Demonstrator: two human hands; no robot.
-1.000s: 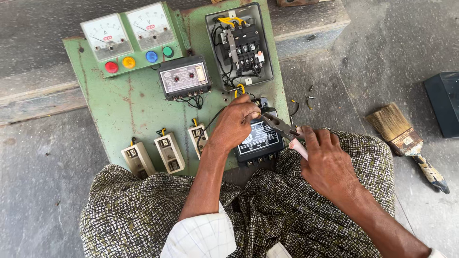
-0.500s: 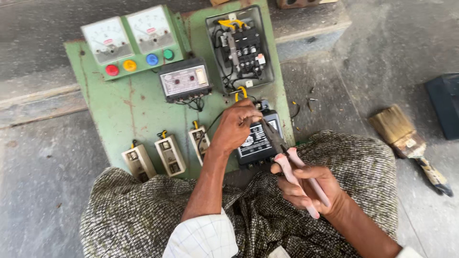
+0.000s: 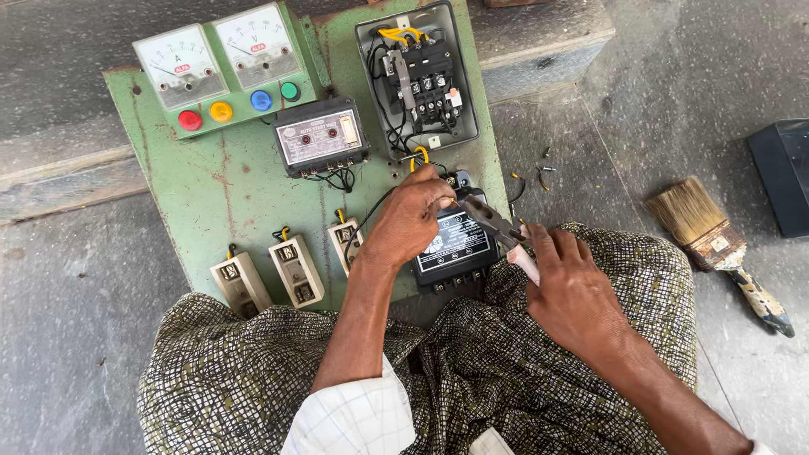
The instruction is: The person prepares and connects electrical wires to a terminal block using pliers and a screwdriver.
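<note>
I see a pair of metal pliers with pale pink handles (image 3: 499, 232) held in the right hand (image 3: 573, 291), whose fingers are wrapped tight around the handles. The dark plier tips point up and left toward the left hand (image 3: 409, 221) and lie over the top edge of a black rectangular meter box with a pale label plate (image 3: 455, 244). The left hand rests on the upper left corner of that box, its fingertips pressed together near the plier tips; whether they pinch a wire there I cannot tell. A black wire (image 3: 371, 211) curves away from under this hand.

The black box sits at the lower right of a worn green flat metal panel board (image 3: 211, 194), which leans across the lap. Above the hands stands an open grey case holding a black contactor with yellow and black wiring (image 3: 417, 76). To its left is a small black timer unit with a grey face (image 3: 322, 135). At the top left are 2 white square dial gauges (image 3: 221, 50) over 4 round buttons in red, yellow, blue and green (image 3: 240, 105). Along the lower left stand 3 cream fuse holders (image 3: 291, 268).

A dark chequered cloth (image 3: 472, 371) covers the knees. On the grey concrete floor (image 3: 67, 337) to the right lies a paintbrush with tan bristles (image 3: 716, 240), beside a dark blue box (image 3: 784, 173).
</note>
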